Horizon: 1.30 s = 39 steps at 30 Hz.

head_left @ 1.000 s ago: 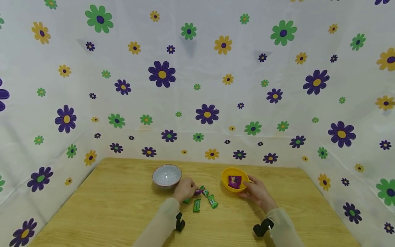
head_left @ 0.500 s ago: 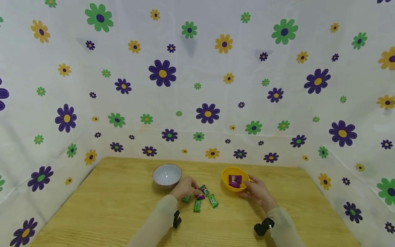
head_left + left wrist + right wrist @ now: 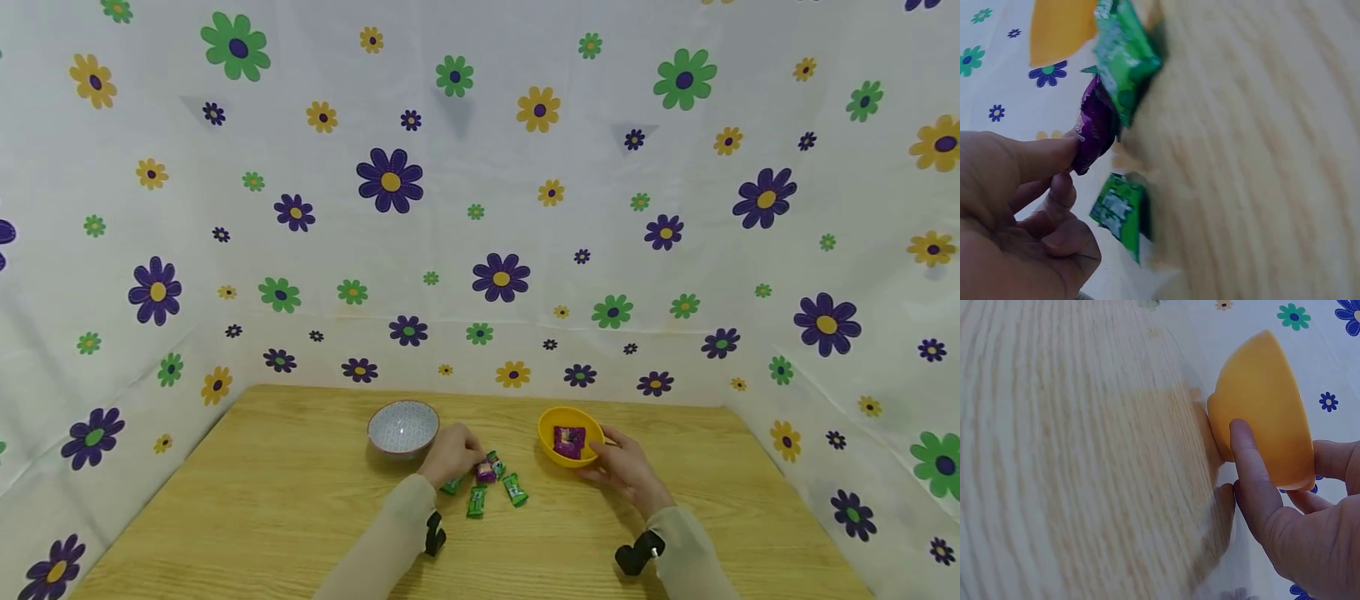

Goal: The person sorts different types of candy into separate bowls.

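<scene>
A white flower-print sheet [image 3: 480,233] rises beyond the person's left hand [image 3: 452,454] and right hand [image 3: 628,472], closing in at either side. Below the 2 grips spreads a wooden table [image 3: 247,517]. Pale sleeves [image 3: 386,537] run back toward the viewer from the hands. A gray bowl [image 3: 403,427] stands upright just beyond the left grip, to its left; whether the knuckles touch it cannot be told.

The right hand holds a yellow bowl [image 3: 551,452] by its near right side, with 1 finger [image 3: 1247,450] laid along the outer wall. A black wrist device [image 3: 639,552] sits behind that grip, and a 2nd, the left device [image 3: 435,533], behind the other.

Purple packets [image 3: 569,442] lie in the yellow bowl, just left of the right grip, their exact count unclear. The left hand makes a narrow pinch, thumb and fingertips on a purple candy [image 3: 1094,128]. Around that pinch are 4 green candies [image 3: 476,502]: 1 just beyond it, 1 partly hidden beneath the hand and 2 nearer the viewer.
</scene>
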### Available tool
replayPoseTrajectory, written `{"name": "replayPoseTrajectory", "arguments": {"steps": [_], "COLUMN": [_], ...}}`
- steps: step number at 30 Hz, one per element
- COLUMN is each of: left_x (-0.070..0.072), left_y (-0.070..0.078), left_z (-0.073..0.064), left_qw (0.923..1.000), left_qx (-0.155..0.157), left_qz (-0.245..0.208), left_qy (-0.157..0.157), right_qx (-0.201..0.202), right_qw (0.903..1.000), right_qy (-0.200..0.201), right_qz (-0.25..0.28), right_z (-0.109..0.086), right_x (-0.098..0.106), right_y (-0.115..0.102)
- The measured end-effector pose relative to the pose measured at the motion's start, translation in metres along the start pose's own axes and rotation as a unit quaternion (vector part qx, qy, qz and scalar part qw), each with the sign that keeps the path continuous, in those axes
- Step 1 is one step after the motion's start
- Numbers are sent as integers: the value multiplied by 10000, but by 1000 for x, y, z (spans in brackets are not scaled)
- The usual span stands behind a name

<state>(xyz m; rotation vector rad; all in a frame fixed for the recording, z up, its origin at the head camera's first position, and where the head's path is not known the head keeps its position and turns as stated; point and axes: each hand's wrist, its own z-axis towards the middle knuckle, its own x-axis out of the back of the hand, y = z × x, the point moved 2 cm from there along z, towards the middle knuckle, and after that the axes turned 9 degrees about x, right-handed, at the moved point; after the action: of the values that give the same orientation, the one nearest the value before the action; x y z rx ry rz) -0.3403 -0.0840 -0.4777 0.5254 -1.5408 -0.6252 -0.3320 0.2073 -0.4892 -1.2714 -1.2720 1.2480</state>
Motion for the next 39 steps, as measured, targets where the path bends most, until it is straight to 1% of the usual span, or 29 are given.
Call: {"name": "replayPoseTrajectory", "arguments": {"steps": [2,5,7,10,13,16,17,20,25,28,30,33,35,39], "left_x": [0,1,2,3,1,-4,-7,-14,-25,-34,-40,-49,-54,-62], "left_y": [1,3,6,10,14,20,22,30,49,62,69,77,80,82], "left_z": [2,4,5,5,6,6,6,6,6,6,6,6,5,3], "left_qw": [9998,9982,9963,9953,9938,9892,9877,9836,9763,9706,9680,9681,9694,9697], "left_qx": [-71,-99,-33,-85,-341,-660,-725,-728,-504,-282,-130,69,158,259], "left_qz": [-190,-589,-856,-934,-883,-1011,-1090,-1389,-1874,-2204,-2328,-2306,-2191,-2044], "left_qy": [35,49,64,249,579,828,853,891,959,925,931,981,1098,1312], "right_qx": [-15,-36,-44,-47,-65,-95,-114,-105,-17,-17,-42,-59,-22,27], "right_qw": [10000,10000,10000,10000,10000,9999,9998,9998,10000,10000,9999,9999,9999,9999], "right_qy": [2,46,44,31,42,99,124,144,91,80,92,142,138,112], "right_qz": [7,-14,-24,-28,-35,-47,-64,-82,-22,14,29,28,10,-21], "right_z": [0,0,-1,-1,1,3,3,3,1,0,0,0,0,0], "right_x": [0,1,1,-1,-4,-5,-6,-6,-6,-5,-4,-3,-4,-5], "right_y": [0,0,-1,-2,-3,-2,-2,-1,-1,0,0,1,2,3]}}
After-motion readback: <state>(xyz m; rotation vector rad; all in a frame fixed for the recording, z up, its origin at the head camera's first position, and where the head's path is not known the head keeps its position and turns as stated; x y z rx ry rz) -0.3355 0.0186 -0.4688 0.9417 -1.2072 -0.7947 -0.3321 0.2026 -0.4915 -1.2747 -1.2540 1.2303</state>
